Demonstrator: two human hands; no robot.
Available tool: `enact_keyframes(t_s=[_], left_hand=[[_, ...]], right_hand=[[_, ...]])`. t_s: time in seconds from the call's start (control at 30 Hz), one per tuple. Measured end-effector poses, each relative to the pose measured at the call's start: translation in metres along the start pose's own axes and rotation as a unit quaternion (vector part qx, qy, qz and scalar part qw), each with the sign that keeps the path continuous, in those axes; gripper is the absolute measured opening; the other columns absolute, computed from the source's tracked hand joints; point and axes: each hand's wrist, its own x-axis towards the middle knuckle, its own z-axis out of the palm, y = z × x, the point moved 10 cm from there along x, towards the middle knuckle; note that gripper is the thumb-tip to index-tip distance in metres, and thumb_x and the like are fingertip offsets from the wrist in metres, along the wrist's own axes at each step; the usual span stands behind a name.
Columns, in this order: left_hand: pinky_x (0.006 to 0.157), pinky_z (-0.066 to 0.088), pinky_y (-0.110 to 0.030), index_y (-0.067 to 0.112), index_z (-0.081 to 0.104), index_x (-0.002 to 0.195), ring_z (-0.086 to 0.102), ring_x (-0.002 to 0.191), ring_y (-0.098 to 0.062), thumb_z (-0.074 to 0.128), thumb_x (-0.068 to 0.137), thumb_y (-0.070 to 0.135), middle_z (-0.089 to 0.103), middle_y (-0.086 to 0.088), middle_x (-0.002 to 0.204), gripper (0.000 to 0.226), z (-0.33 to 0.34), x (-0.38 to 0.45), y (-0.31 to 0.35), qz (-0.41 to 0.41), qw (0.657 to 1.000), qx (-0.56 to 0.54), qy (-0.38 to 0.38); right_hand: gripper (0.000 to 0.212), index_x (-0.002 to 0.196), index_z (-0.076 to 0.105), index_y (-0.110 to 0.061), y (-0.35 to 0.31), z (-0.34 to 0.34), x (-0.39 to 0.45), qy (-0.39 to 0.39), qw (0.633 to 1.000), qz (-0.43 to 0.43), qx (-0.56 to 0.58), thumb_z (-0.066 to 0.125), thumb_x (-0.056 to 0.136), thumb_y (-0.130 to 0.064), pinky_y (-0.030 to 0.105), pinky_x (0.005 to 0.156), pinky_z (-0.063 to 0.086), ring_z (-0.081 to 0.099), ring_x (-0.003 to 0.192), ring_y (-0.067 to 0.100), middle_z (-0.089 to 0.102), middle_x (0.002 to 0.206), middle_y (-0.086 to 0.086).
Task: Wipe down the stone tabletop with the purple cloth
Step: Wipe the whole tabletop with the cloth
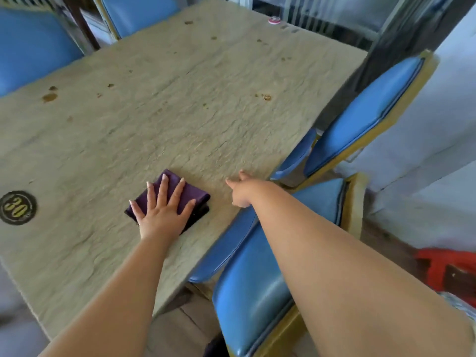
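Your left hand [164,210] pressed flat, fingers spread, on the folded purple cloth [189,195] near the stone tabletop [180,99]'s right edge. Your right hand [240,191] rested loosely open just beside, holding nothing.

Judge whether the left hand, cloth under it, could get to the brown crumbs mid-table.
Probably yes: the left hand lies flat on the purple cloth, and only bare tabletop separates it from the crumbs.

The purple cloth [189,193], folded into a thick rectangle, lies flat near the right edge of the beige stone desk [164,104], which carries scattered brown stains.
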Motion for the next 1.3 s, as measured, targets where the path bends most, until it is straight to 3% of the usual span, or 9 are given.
enact_keyframes(t_s=[0.17,0.33,0.47,0.7,0.83,0.93,1.13,1.2,1.3], left_hand=[[0.109,-0.012,-0.068,0.051,-0.008,0.147,-0.024,0.145,-0.025,0.008,0.086,0.075,-0.021,0.01,0.159,0.067,-0.011,0.029,0.003,-0.1,0.995,-0.029,0.009],[0.106,-0.008,-0.072,0.048,-0.004,0.149,-0.021,0.145,-0.031,0.007,0.086,0.073,-0.017,0.006,0.16,0.069,-0.019,0.065,0.013,-0.152,0.987,-0.024,0.034],[0.106,-0.008,-0.073,0.046,-0.004,0.149,-0.021,0.145,-0.034,0.006,0.086,0.072,-0.018,0.005,0.16,0.069,-0.022,0.089,0.041,-0.159,0.986,-0.026,0.032],[0.11,-0.008,-0.068,0.049,-0.004,0.149,-0.018,0.147,-0.029,0.01,0.089,0.072,-0.013,0.008,0.161,0.066,0.006,0.027,0.152,0.085,0.995,0.019,0.057],[0.114,0.004,-0.064,0.052,0.006,0.148,-0.002,0.15,-0.022,0.021,0.089,0.073,0.001,0.014,0.161,0.064,0.007,0.013,0.142,0.191,0.978,0.041,0.07],[0.116,0.0,-0.06,0.056,0.001,0.146,-0.005,0.149,-0.017,0.019,0.088,0.074,-0.004,0.017,0.16,0.063,-0.012,0.052,0.1,0.113,0.99,0.039,0.08],[0.112,-0.01,-0.063,0.051,0.0,0.148,-0.019,0.147,-0.025,0.013,0.088,0.071,-0.014,0.012,0.161,0.064,-0.029,0.125,0.071,-0.225,0.97,-0.063,0.069],[0.11,-0.011,-0.065,0.049,-0.004,0.148,-0.024,0.145,-0.029,0.011,0.089,0.069,-0.018,0.009,0.16,0.065,-0.026,0.128,0.108,-0.229,0.969,-0.069,0.062],[0.112,-0.009,-0.064,0.05,-0.007,0.148,-0.024,0.145,-0.026,0.013,0.09,0.069,-0.017,0.011,0.16,0.063,-0.019,0.111,0.175,-0.104,0.991,-0.038,0.076]], right_hand=[[0.069,0.15,-0.007,-0.03,0.014,-0.024,0.002,-0.075,0.983,-0.06,-0.158,0.042,0.101,-0.023,0.046,0.115,0.023,0.015,0.144,0.036,-0.006,0.16,0.008],[0.043,0.139,0.046,-0.028,0.036,-0.097,0.012,0.11,0.983,-0.149,0.001,0.038,0.1,-0.012,0.032,0.095,0.041,0.047,0.125,0.024,0.035,0.152,0.003],[0.048,0.144,0.038,-0.028,0.055,-0.111,0.041,0.165,0.969,-0.18,0.044,0.043,0.099,-0.013,0.039,0.117,0.015,0.001,0.148,0.018,0.014,0.16,-0.002],[0.044,0.141,0.04,-0.03,0.07,-0.127,0.078,0.248,0.94,-0.229,0.037,0.046,0.098,-0.02,0.043,0.12,0.003,-0.004,0.148,0.02,0.008,0.161,0.001],[0.051,0.146,0.032,-0.029,0.058,-0.136,0.1,0.267,0.929,-0.255,0.013,0.047,0.097,-0.025,0.044,0.119,0.01,0.004,0.148,0.021,0.014,0.159,0.001],[0.043,0.139,0.043,-0.027,0.051,-0.148,0.106,0.28,0.919,-0.275,0.027,0.049,0.096,-0.027,0.046,0.117,0.018,0.012,0.146,0.023,0.025,0.154,0.003],[0.028,0.121,0.056,-0.02,0.037,-0.172,0.115,0.315,0.883,-0.347,0.009,0.053,0.093,-0.018,0.043,0.115,0.023,0.024,0.141,0.029,0.036,0.146,0.009],[0.033,0.123,0.056,-0.02,0.031,-0.184,0.127,0.307,0.881,-0.36,0.015,0.052,0.091,-0.013,0.043,0.115,0.025,0.026,0.14,0.03,0.036,0.147,0.011],[0.038,0.128,0.055,-0.021,0.027,-0.207,0.149,0.299,0.883,-0.36,0.029,0.047,0.092,-0.009,0.04,0.116,0.024,0.021,0.143,0.028,0.032,0.15,0.01]])
